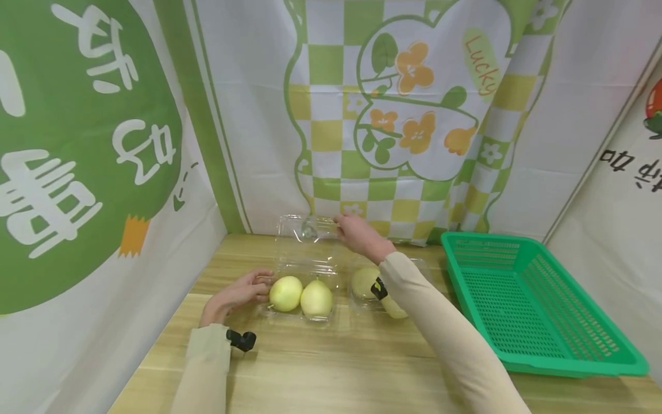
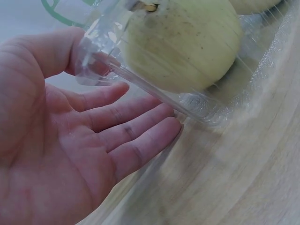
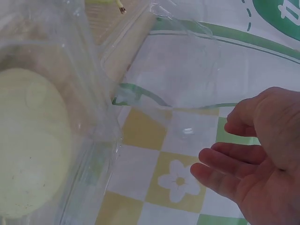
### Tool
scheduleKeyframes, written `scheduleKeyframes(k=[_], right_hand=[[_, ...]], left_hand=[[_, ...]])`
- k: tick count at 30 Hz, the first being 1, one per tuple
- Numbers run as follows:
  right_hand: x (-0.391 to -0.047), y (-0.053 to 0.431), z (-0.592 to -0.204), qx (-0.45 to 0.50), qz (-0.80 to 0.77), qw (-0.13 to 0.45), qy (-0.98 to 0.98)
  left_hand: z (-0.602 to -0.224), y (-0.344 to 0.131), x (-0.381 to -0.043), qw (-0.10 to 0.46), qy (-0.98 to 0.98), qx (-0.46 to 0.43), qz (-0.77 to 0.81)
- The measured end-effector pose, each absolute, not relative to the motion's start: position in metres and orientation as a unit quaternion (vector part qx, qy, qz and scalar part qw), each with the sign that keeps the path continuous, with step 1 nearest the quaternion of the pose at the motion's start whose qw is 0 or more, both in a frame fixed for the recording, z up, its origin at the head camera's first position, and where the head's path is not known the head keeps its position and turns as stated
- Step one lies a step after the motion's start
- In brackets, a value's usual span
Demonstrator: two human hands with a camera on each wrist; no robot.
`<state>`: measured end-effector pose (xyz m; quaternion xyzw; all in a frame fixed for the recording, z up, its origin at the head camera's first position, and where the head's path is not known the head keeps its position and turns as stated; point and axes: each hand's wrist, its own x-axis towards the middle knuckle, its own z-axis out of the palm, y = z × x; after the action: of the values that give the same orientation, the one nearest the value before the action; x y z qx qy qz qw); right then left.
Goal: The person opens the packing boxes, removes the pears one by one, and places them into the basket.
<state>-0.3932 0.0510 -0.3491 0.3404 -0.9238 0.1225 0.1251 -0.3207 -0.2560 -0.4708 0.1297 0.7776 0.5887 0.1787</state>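
A clear plastic box (image 1: pixel 323 319) stands with its lid (image 1: pixel 289 241) raised at the back. Inside sit two yellow-green pears, a left pear (image 1: pixel 285 293) and a right pear (image 1: pixel 317 298). My left hand (image 1: pixel 247 290) touches the box's left side, fingers nearly straight and the thumb at its corner flange, behind clear plastic (image 2: pixel 93 61) in the left wrist view. My right hand (image 1: pixel 359 233) is by the lid's upper right corner. In the right wrist view, its fingers (image 3: pixel 215 180) are loosely bent, with nothing visible between them and the thumb.
A second clear box with pears (image 1: pixel 364 283) stands to the right, partly hidden by my right forearm. Beyond it, a green plastic basket (image 1: pixel 569 365) takes up the table's right side. A printed cloth (image 1: pixel 258 144) hangs behind the wooden table (image 1: pixel 320 368).
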Motion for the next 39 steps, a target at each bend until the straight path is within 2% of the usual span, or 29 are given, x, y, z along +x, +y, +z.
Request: scheduleKeyframes(k=[11,21,25,32,39], right_hand=[[-0.376,0.044,-0.337,0.366,0.107,0.147,-0.913],[-0.347,0.033,-0.332,0.417,0.104,0.177,-0.886],[-0.338,0.029,-0.337,0.433,0.108,0.170,-0.879],[-0.322,0.020,-0.349,0.452,0.099,0.125,-0.878],[-0.309,0.010,-0.369,0.479,0.052,0.130,-0.867]], left_hand=[[-0.473,-0.255,-0.321,0.169,0.775,0.090,0.602],[-0.477,-0.242,-0.323,0.110,0.775,0.041,0.621],[-0.477,-0.234,-0.323,0.079,0.781,0.033,0.618],[-0.483,-0.229,-0.328,0.041,0.770,0.024,0.637],[-0.486,-0.226,-0.331,0.027,0.763,0.033,0.645]])
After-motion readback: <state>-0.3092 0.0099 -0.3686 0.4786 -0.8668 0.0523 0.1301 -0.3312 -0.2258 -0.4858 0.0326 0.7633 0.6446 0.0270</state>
